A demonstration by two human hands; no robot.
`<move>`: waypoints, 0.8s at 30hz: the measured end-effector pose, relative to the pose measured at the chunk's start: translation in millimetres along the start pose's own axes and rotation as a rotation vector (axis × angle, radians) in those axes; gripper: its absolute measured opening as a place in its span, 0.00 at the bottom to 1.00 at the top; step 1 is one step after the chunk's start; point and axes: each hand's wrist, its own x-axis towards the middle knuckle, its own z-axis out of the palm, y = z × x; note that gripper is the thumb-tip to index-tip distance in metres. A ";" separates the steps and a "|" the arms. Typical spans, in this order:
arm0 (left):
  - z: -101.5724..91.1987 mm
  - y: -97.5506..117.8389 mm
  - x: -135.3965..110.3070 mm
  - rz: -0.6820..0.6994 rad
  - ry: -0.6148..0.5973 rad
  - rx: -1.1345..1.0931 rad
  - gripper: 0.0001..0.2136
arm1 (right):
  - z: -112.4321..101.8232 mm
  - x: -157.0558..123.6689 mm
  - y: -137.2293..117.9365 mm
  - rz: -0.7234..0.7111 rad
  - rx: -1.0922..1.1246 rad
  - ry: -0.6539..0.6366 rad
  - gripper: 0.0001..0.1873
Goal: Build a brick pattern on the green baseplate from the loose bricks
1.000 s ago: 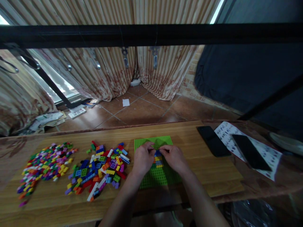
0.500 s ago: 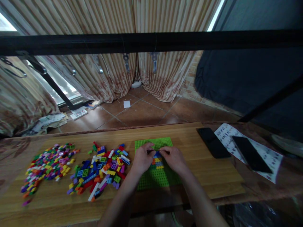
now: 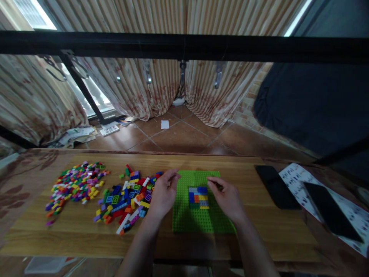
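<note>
On a green baseplate (image 3: 184,221) lies a flat block of joined toy bricks (image 3: 198,198) in blue, light blue, orange, grey, yellow and green. My left hand (image 3: 164,194) hovers over the plate's left edge, beside the loose brick pile, fingers loosely bent and apart, holding nothing I can see. To the right of the joined bricks is my right hand (image 3: 226,196). Its thumb and forefinger point at the block's upper right corner with a small gap, and no brick shows between them.
Left of the plate is a pile of larger bricks (image 3: 127,204), and beyond it a heap of small pieces (image 3: 77,182). A black phone (image 3: 276,186) lies on the wooden board (image 3: 248,163); another dark phone (image 3: 331,211) rests on a printed sheet (image 3: 294,173) at right.
Both hands have drawn apart from the joined bricks, left hand leftward and right hand rightward, uncovering the block. The view has shifted a little to the left.
</note>
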 end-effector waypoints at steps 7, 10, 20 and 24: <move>-3.8 1.0 -11.3 0.011 -0.022 -0.007 0.12 | 13.3 -6.0 -2.5 -0.038 -0.027 -0.103 0.15; -1.1 5.3 -16.8 0.022 -0.051 0.062 0.13 | 17.1 -5.6 1.5 -0.020 -0.056 -0.131 0.15; -12.9 12.3 -19.0 0.024 -0.035 0.178 0.13 | 20.3 -1.3 13.1 0.018 -0.066 -0.168 0.14; -29.7 5.2 -12.7 0.016 0.059 0.261 0.11 | 20.8 -0.4 14.1 0.018 -0.079 -0.174 0.15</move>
